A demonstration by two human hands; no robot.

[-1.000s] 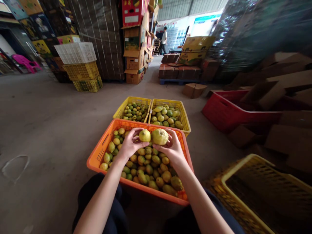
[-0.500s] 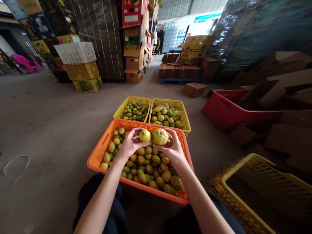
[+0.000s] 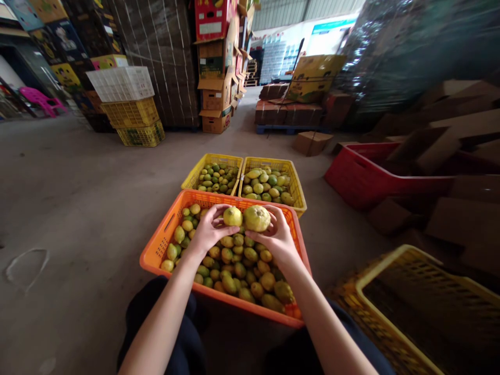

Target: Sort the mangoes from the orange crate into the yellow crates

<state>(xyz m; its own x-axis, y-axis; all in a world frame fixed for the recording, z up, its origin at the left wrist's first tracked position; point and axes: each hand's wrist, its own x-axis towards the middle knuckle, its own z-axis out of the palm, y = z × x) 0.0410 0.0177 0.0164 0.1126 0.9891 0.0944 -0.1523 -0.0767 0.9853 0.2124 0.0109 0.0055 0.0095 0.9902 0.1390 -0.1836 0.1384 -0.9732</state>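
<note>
Above the orange crate [image 3: 156, 260] I hold two yellow-green lemons side by side. My left hand [image 3: 210, 229] is closed on the smaller lemon [image 3: 233, 216], thumb below and fingers behind it. In my right hand [image 3: 276, 232] is a larger, bumpy lemon [image 3: 257, 218], gripped between thumb and fingers. The two fruits are very close together; I cannot tell whether they touch. Beneath my hands, many green and yellow lemons [image 3: 239, 270] fill the crate.
Beyond it stand a left yellow crate [image 3: 191, 177] and a right yellow crate [image 3: 300, 195], both holding lemons. A yellow crate [image 3: 394, 312] is at the near right, a red bin [image 3: 351, 179] with cardboard behind it. Stacked crates [image 3: 130, 112] and cartons [image 3: 214, 99] stand farther back.
</note>
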